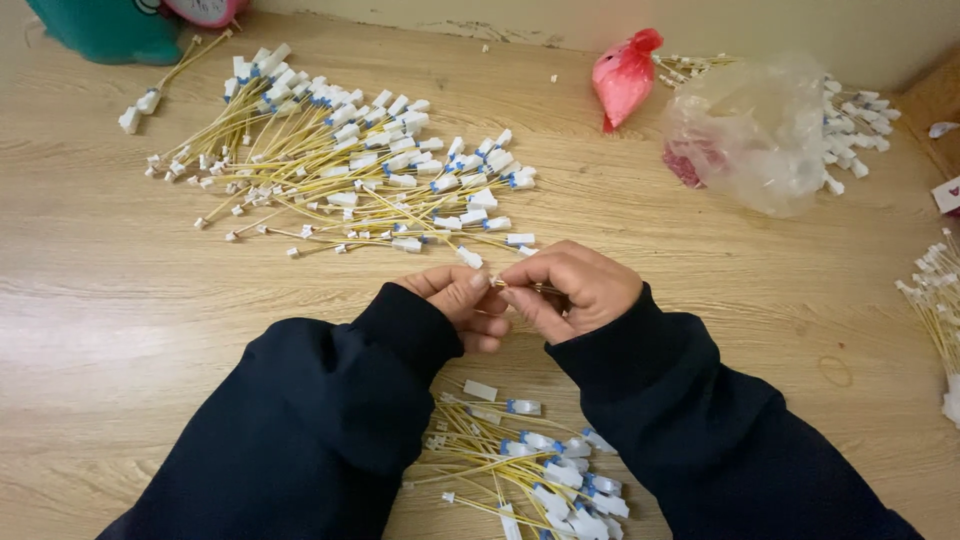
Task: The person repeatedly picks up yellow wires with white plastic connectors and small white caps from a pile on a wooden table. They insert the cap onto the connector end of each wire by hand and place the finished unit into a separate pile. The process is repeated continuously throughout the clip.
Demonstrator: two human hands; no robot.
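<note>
My left hand [462,303] and my right hand [570,290] meet over the middle of the wooden table [110,320], both pinching one thin yellow wire piece [500,284] with a white connector [470,258] at its far end. Dark sleeves cover both arms. A large pile of yellow wires with white and blue connectors [340,160] lies just beyond my hands. A smaller pile of the same wires [530,465] lies below my wrists, near the table's front.
A clear plastic bag [755,130] and a red bag [625,75] sit at the back right, with more connectors [855,125] beside them. Another wire bundle [935,300] lies at the right edge. A teal object [105,25] stands at the back left.
</note>
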